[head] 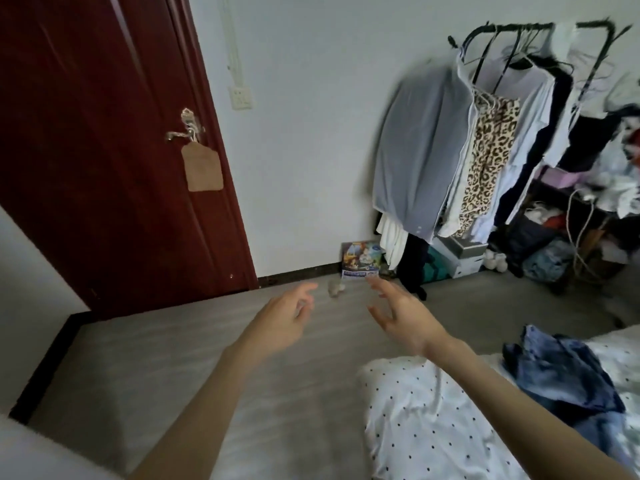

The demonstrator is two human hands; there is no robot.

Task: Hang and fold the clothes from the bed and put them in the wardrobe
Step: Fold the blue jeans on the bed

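Both my hands are stretched out in front of me over the grey floor, empty, with relaxed fingers. My left hand [284,317] is at the centre, my right hand [401,313] just to its right. Below them at the lower right lies the bed [422,427] with a white polka-dot sheet, and a heap of blue denim clothes [561,372] rests on it. At the upper right stands a black clothes rack [519,32] with several hung garments: a grey shirt [419,150], a leopard-print piece [485,161] and pale shirts.
A dark red door [104,133] with a paper tag on its handle fills the left. A colourful box [360,259] and white shoeboxes [460,254] sit by the wall under the rack. Cluttered shelves [588,209] stand at the far right.
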